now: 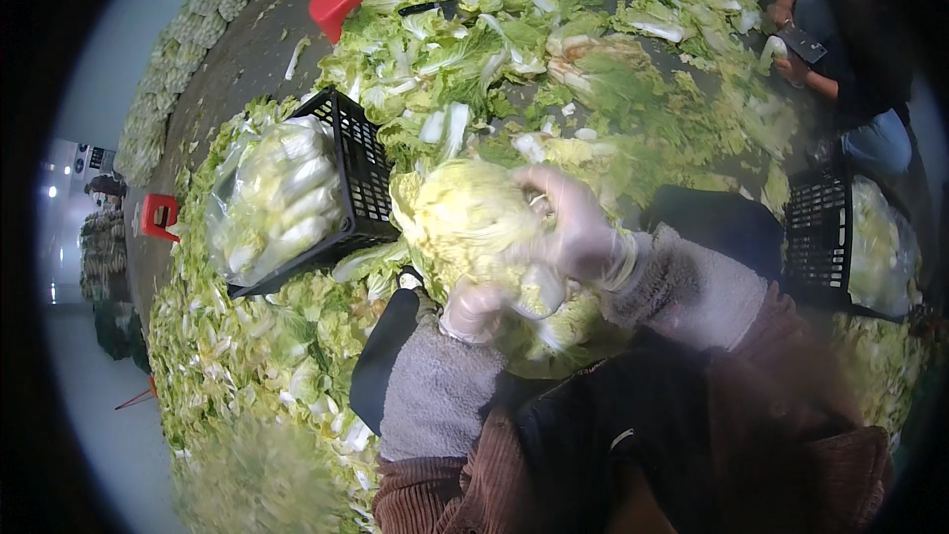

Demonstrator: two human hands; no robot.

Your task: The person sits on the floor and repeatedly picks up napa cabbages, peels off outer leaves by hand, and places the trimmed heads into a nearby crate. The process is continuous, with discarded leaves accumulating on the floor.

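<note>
A pale yellow-green napa cabbage [474, 215] is between my hands, its leafy end toward the upper left and blurred by motion. My right hand [582, 226], in a thin translucent glove, grips its right side with curled fingers. Lower down, my left hand [478, 308], gloved too, closes on the cabbage near its white base. Further cabbage leaves [574, 326] show just beneath my hands, over my lap. Left of the cabbage stands a black plastic crate [363, 163] lined with a clear bag [274, 200], and trimmed cabbages fill it.
Loose cabbage leaves [296, 356] cover the floor all around. A knife [430, 9] lies on the far heap near a red plastic stool [345, 0]. At right, another person [838, 59] holds a cleaver [804, 44] beside a second black crate [819, 237]. Bagged cabbages [178, 59] are stacked along the wall.
</note>
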